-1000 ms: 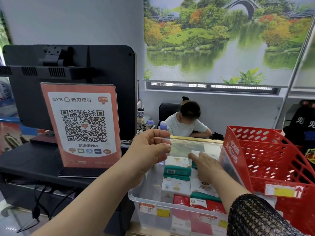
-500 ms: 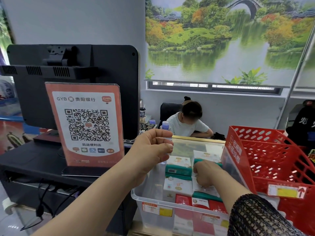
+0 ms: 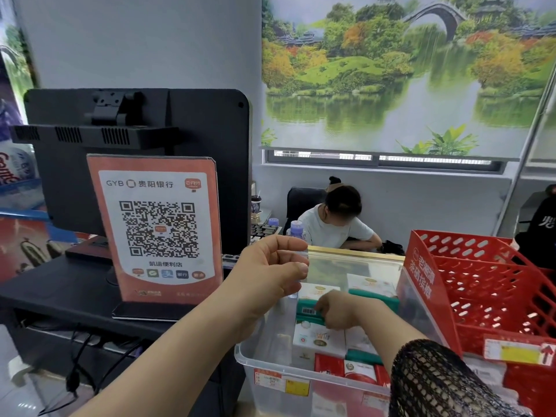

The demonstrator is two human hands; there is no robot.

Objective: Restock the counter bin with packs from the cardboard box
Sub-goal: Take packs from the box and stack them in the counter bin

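**Right hand settles on a pack inside the bin**

The right hand point(image 3: 343, 311) has slid from the far right of the bin point(image 3: 258, 361) toward its middle. Its fingers point(image 3: 323, 311), stretched flat a second ago, are now curled down and pinch the green-banded pack point(image 3: 308, 311) in the bin's middle row. The left hand point(image 3: 270, 272) has not budged: thumb and bent fingers seem to clamp the bin's far left corner, steadying it. Red packs point(image 3: 329, 367) line the bin's near wall, and a red basket point(image 3: 481, 296) stands just right of the bin. I'd say this pack is being straightened into place, so stocking looks well along. The cardboard box is out of sight.
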